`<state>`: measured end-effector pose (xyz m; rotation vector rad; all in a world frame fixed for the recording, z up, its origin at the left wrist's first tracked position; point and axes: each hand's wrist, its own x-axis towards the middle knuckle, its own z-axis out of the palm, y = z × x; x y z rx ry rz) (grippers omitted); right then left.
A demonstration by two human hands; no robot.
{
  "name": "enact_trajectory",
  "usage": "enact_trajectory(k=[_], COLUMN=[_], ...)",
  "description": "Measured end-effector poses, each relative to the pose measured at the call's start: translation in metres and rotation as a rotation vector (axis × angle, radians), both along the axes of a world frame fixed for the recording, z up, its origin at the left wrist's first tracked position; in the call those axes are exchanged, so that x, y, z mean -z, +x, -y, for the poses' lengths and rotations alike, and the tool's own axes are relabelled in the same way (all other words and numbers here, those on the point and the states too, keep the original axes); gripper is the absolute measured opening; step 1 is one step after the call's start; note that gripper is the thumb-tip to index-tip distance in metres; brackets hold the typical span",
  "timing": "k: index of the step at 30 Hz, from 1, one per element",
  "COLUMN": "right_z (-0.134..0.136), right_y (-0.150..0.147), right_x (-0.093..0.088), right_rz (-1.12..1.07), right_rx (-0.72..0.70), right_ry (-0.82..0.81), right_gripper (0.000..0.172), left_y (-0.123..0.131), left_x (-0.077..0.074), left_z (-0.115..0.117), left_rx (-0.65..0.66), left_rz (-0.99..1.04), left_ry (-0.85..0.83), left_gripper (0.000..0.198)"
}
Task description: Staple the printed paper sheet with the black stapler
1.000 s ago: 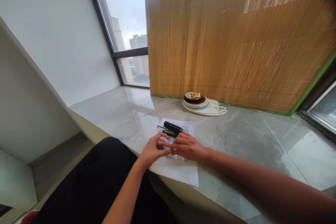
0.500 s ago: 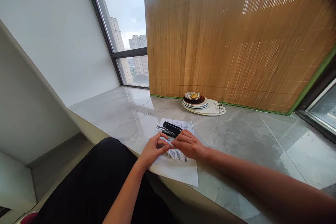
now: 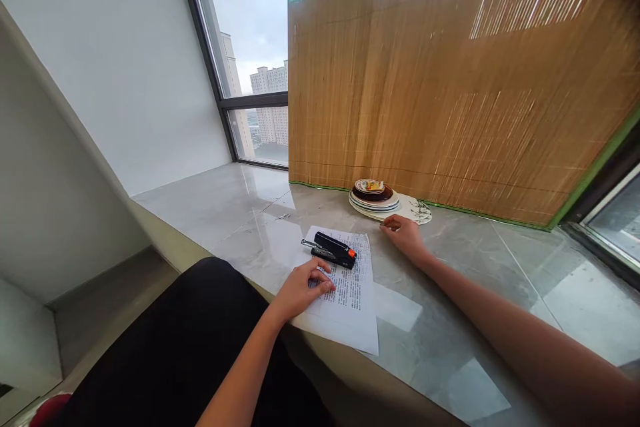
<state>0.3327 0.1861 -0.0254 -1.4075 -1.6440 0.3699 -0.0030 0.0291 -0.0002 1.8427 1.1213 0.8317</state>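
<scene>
A printed sheet of paper [image 3: 350, 297] lies on the marble ledge near its front edge. A black stapler [image 3: 333, 249] with an orange end rests on the sheet's far left corner. My left hand [image 3: 303, 288] lies on the paper's left edge just in front of the stapler, fingers curled with the tips on the sheet. My right hand [image 3: 405, 235] is stretched out to the right of the paper, close to the stack of plates [image 3: 383, 201], fingers loosely curled and nothing visible in them.
A bamboo mat [image 3: 450, 87] with green edging stands against the window behind the plates. The grey marble ledge [image 3: 500, 280] runs right toward a window frame [image 3: 600, 213]. Something small and metallic [image 3: 285, 216] lies on the ledge left of the paper. My black-clad leg [image 3: 175, 347] is below the ledge.
My right hand has left the stapler and moved right and away toward the plates. The stapler now lies alone on the paper. My left hand stays on the sheet.
</scene>
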Motion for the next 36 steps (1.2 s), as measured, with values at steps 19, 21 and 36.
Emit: enact_trajectory(k=[19, 21, 36], right_z=[-0.005, 0.001, 0.101], right_y=[0.007, 0.002, -0.098], right_x=[0.005, -0.001, -0.022], right_rz=[0.062, 0.061, 0.340], right_rx=[0.147, 0.177, -0.528], right_ry=[-0.081, -0.007, 0.862], right_gripper=[0.018, 0.015, 0.033], left_y=[-0.001, -0.001, -0.021], left_x=[0.002, 0.002, -0.007], left_z=[-0.001, 0.000, 0.010], left_rx=[0.020, 0.019, -0.452], left_rz=[-0.011, -0.012, 0.802], left_ry=[0.011, 0.007, 0.388], left_gripper=[0.021, 0.022, 0.012])
